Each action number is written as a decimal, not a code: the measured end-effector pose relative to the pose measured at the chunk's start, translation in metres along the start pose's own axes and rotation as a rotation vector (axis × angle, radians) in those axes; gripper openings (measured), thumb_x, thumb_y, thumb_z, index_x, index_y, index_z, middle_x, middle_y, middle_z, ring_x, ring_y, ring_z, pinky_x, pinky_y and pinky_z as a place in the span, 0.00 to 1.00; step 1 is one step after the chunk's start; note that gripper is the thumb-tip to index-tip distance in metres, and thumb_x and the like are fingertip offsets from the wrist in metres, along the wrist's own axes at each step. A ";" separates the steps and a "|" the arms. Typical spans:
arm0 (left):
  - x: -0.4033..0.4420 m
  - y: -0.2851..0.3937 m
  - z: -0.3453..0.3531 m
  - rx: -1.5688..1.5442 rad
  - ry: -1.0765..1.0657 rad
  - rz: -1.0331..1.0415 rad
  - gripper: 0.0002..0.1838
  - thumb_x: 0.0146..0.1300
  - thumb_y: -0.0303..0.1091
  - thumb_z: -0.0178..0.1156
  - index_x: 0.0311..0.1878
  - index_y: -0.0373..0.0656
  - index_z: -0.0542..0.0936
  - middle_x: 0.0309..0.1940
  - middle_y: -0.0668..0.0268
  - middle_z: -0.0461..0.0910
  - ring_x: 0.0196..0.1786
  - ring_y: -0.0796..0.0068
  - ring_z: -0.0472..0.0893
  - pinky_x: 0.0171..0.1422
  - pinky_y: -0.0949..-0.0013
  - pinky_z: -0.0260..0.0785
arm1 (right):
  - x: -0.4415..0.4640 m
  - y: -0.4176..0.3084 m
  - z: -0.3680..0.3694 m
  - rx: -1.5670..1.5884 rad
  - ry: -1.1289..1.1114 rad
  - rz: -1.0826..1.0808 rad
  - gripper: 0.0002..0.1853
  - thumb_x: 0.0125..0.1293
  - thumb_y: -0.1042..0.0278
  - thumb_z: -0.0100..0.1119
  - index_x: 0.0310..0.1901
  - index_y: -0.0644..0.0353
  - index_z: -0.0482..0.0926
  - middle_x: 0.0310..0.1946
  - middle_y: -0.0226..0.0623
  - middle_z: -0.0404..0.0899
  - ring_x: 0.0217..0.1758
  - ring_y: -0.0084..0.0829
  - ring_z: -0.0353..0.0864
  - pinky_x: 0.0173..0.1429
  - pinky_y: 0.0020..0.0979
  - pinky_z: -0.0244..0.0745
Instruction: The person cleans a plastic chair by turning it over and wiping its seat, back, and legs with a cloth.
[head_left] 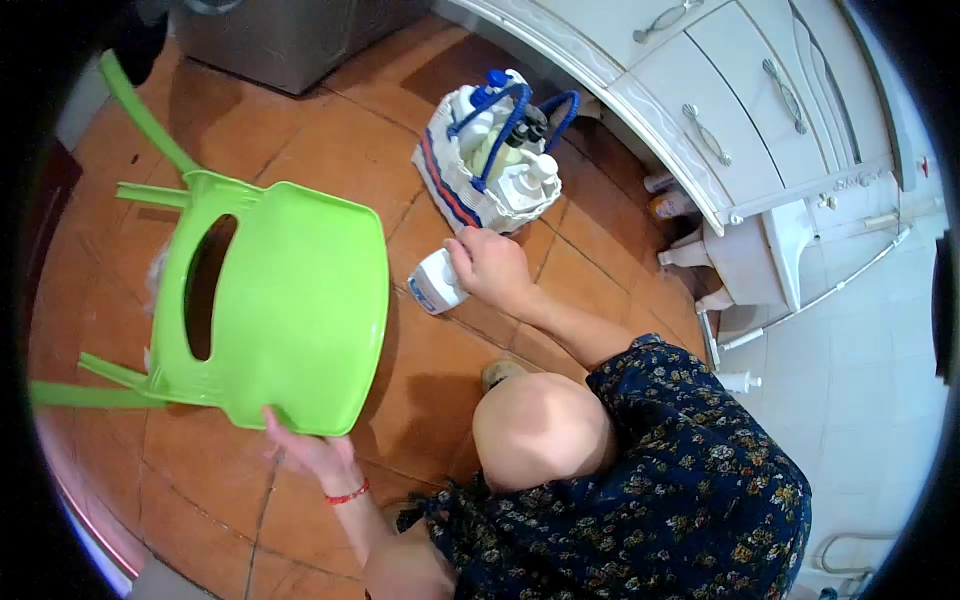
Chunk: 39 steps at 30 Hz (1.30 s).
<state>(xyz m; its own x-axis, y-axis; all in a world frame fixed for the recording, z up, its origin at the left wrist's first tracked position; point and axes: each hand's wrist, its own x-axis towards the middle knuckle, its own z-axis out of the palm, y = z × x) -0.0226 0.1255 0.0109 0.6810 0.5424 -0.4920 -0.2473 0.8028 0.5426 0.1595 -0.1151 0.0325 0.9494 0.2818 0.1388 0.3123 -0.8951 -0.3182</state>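
Note:
My left hand [312,452], with a red bracelet at its wrist, grips the near edge of a bright green plastic chair [310,300]. The thumb lies on the chair's broad panel and the fingers pass partly out of sight beneath it. The chair's legs point to the left, and a long slot runs through the panel. In my right hand [492,268] is a white spray bottle [436,282] with a blue label and a bit of red at its top. I hold it by the neck, just above the floor to the right of the chair.
A white woven basket [440,178] with blue handles holds several bottles on the tiled floor [330,140]. White cabinets [690,95] line the upper right, with bottles [670,204] beneath. At the upper left stands a grey appliance [260,40]. My bent knee [545,430] is close below my right hand.

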 end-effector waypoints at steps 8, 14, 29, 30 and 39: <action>0.019 -0.018 -0.011 -0.171 -0.148 -0.030 0.29 0.72 0.50 0.45 0.70 0.43 0.58 0.65 0.63 0.65 0.66 0.65 0.67 0.70 0.58 0.61 | 0.032 0.006 -0.032 -0.080 0.099 -0.196 0.19 0.64 0.54 0.54 0.47 0.63 0.76 0.42 0.52 0.79 0.46 0.51 0.78 0.50 0.47 0.73; 0.022 -0.022 0.004 -0.095 -0.205 0.095 0.36 0.70 0.60 0.45 0.71 0.44 0.56 0.66 0.61 0.64 0.67 0.65 0.66 0.70 0.57 0.63 | 0.057 -0.098 -0.057 0.214 0.154 -0.405 0.18 0.64 0.59 0.57 0.49 0.62 0.78 0.39 0.49 0.77 0.45 0.48 0.76 0.51 0.42 0.70; 0.023 -0.023 0.001 -0.093 -0.239 0.094 0.38 0.70 0.64 0.35 0.73 0.47 0.52 0.71 0.65 0.58 0.71 0.67 0.60 0.74 0.60 0.57 | 0.040 -0.199 0.061 0.453 0.145 -1.073 0.21 0.51 0.76 0.59 0.51 0.57 0.77 0.46 0.38 0.76 0.49 0.41 0.75 0.53 0.41 0.71; 0.022 -0.024 0.001 -0.091 -0.236 0.093 0.38 0.70 0.64 0.35 0.73 0.48 0.52 0.71 0.65 0.58 0.71 0.67 0.60 0.74 0.60 0.57 | 0.036 -0.200 0.062 0.481 0.143 -1.041 0.23 0.49 0.78 0.59 0.51 0.58 0.77 0.46 0.39 0.76 0.49 0.42 0.75 0.54 0.41 0.70; 0.026 -0.020 -0.005 -0.166 -0.225 0.015 0.42 0.67 0.70 0.29 0.73 0.48 0.52 0.71 0.63 0.57 0.72 0.66 0.60 0.74 0.61 0.57 | 0.000 -0.209 0.053 0.266 -0.154 -1.162 0.13 0.51 0.68 0.60 0.41 0.56 0.81 0.41 0.29 0.79 0.48 0.34 0.75 0.51 0.40 0.69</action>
<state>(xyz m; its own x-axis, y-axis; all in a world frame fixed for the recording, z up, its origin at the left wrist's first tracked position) -0.0035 0.1254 -0.0163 0.8080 0.5005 -0.3109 -0.3554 0.8349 0.4203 0.0962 0.0905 0.0489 0.0842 0.9279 0.3633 0.9646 0.0156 -0.2634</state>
